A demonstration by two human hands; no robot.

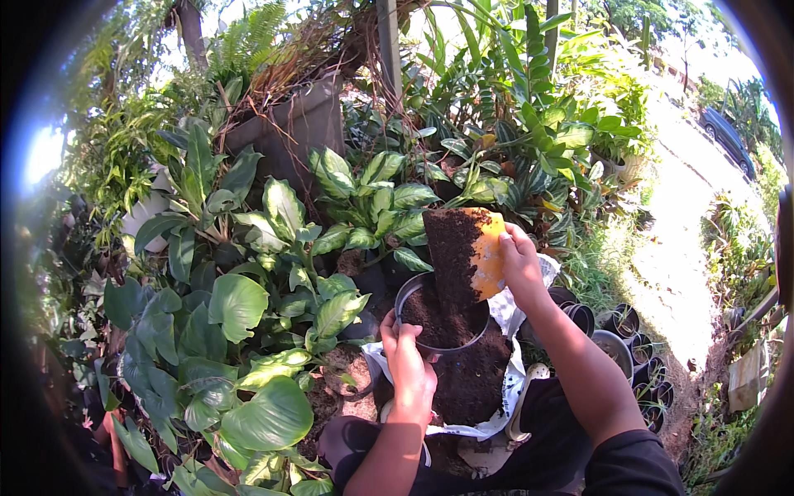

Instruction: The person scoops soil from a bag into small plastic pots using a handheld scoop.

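Observation:
My left hand (406,356) grips the rim of a round black plastic plant pot (403,297). Dark potting soil (443,332) lies inside it. Above the pot, my right hand (521,266) holds a yellow plastic scoop (490,260) by its right edge. The scoop is tilted down over the pot, its face caked with soil that runs into the pot's soil. Beneath both sits an open white sack (512,397) with more dark soil (465,390), between my legs. My left fingers under the pot are partly hidden.
Leafy potted plants (273,409) crowd the left side, close to my left arm. A large grey planter (291,130) stands behind them. Several small black pots (648,366) line the right, beside a sunlit path (670,266). A parked car (729,142) is far off at upper right.

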